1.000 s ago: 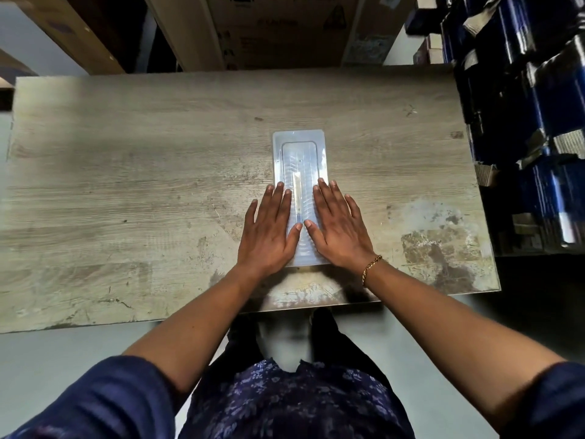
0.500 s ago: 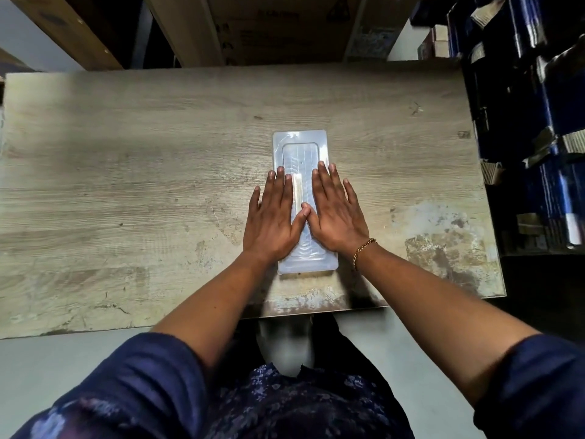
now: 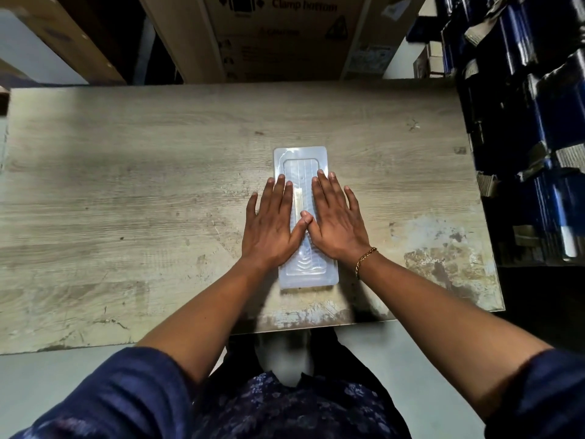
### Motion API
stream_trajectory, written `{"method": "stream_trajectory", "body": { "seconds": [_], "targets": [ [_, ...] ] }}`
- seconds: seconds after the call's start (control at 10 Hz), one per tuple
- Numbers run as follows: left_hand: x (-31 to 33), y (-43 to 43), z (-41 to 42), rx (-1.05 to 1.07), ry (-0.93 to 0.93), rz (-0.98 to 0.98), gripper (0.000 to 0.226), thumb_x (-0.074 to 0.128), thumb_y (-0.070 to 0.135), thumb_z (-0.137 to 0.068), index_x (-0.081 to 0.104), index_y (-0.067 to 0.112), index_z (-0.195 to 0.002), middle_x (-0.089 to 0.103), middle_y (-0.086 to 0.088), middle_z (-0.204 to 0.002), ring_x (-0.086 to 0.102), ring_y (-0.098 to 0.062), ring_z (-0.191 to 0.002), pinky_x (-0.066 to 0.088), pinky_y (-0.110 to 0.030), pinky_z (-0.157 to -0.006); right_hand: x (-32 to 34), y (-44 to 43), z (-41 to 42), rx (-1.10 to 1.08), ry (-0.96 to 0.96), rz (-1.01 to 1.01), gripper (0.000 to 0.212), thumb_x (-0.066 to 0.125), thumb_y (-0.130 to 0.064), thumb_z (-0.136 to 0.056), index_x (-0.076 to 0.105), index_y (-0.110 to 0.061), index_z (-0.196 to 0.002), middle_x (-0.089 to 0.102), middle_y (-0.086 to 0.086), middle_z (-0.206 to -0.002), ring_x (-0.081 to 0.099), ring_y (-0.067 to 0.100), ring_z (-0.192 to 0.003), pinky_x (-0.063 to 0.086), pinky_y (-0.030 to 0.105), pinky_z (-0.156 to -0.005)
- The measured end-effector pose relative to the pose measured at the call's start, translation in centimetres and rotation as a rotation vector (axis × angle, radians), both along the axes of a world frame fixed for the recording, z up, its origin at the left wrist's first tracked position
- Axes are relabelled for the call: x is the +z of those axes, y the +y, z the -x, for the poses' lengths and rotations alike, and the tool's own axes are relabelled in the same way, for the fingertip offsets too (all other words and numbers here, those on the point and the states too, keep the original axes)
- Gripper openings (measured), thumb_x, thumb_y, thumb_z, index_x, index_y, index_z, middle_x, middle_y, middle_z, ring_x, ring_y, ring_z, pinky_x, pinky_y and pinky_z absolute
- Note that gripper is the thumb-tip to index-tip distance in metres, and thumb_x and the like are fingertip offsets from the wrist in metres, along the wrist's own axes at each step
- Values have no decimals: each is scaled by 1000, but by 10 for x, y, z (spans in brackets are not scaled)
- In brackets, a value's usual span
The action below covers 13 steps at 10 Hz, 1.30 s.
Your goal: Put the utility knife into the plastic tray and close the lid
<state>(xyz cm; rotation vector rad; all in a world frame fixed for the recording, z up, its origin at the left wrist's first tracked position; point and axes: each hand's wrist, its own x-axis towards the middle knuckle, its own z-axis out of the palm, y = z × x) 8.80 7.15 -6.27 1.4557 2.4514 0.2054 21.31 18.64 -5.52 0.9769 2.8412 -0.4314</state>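
Observation:
A clear plastic tray [image 3: 300, 155] lies lengthwise on the wooden table [image 3: 126, 191], its lid down flat over it. Through the lid a pale, long utility knife [image 3: 298, 201] shows dimly between my hands. My left hand [image 3: 271, 223] lies flat, palm down, on the tray's left side. My right hand [image 3: 335, 220], with a gold bracelet at the wrist, lies flat on its right side. The two thumbs touch over the tray's middle. Fingers of both hands are spread and grip nothing.
Cardboard boxes [image 3: 278, 36] stand behind the table's far edge. Stacks of dark blue wrapped packs [image 3: 535, 122] line the right side of the table. A worn, stained patch [image 3: 443, 258] marks the table's near right corner.
Both flat hands have slid along the lid away from me, from its near end to its middle. The tray's near end is now uncovered.

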Motion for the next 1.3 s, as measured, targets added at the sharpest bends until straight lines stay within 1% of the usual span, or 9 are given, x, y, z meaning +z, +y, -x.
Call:
{"method": "stream_trajectory", "body": {
  "seconds": [0.1,0.3,0.4,0.5,0.7,0.8,0.9,1.1,1.3],
  "targets": [
    [4,20,15,20,15,-10,77,12,61,-100,4,16,-162,-5,-2,-171,-4,-18,-157,6,-49,-125,3,16,21,-2,14,-22,75,31,-45,-100,3,-14,-162,-1,4,-172,-5,19,-158,1,42,-126],
    [-1,45,31,-2,10,8,81,5,63,-98,-2,14,-162,-12,-4,-170,-12,-17,-156,1,-46,-126,-5,37,42,17,-37,-37,75,23,-51,-101,-2,-14,-161,-6,4,-172,-9,19,-158,-2,42,-127],
    [-5,44,31,1,-9,-2,84,3,66,-97,-2,13,-162,-11,-4,-170,-11,-17,-156,1,-45,-126,-8,38,42,15,-36,-38,75,23,-52,-102,-2,-15,-161,-6,3,-172,-10,18,-158,-2,43,-127],
    [-6,45,31,4,-27,-14,86,-2,67,-95,-3,13,-162,-11,-5,-170,-10,-17,-157,2,-44,-127,-9,38,43,1,-41,-27,74,23,-53,-102,-2,-15,-161,-6,3,-172,-10,17,-157,1,43,-127],
    [-6,45,30,11,-35,-9,85,1,65,-96,-1,12,-162,-10,-6,-170,-10,-17,-157,3,-43,-127,-10,38,43,-4,-11,-6,74,24,-52,-103,1,-14,-162,-4,2,-172,-9,17,-158,8,41,-126],
    [-6,46,30,13,-28,-5,87,-2,66,-95,-1,11,-162,-10,-6,-170,-9,-17,-157,5,-43,-127,-14,38,43,-7,-6,-6,75,25,-52,-103,1,-14,-162,-5,2,-172,-9,16,-158,10,41,-127],
    [-5,46,30,18,-25,7,88,-6,67,-93,-1,12,-162,-10,-5,-170,-10,-17,-157,5,-45,-126,-15,37,42,-7,-7,-10,74,23,-53,-103,-1,-15,-162,-7,1,-172,-11,16,-157,10,42,-127],
    [-3,45,31,4,-36,32,89,-8,70,-92,-5,14,-162,-15,-3,-170,-14,-16,-156,1,-47,-126,-9,38,41,26,-61,-41,75,19,-54,-102,-3,-14,-162,-8,2,-172,-11,17,-157,0,45,-127],
    [13,41,35,-11,-19,-19,84,4,67,-97,-9,16,-161,-18,-2,-169,-16,-16,-156,0,-47,-126,9,40,36,32,-43,-71,78,18,-54,-99,-6,-14,-161,-10,4,-171,-11,19,-157,-1,47,-126]
  ]
}}
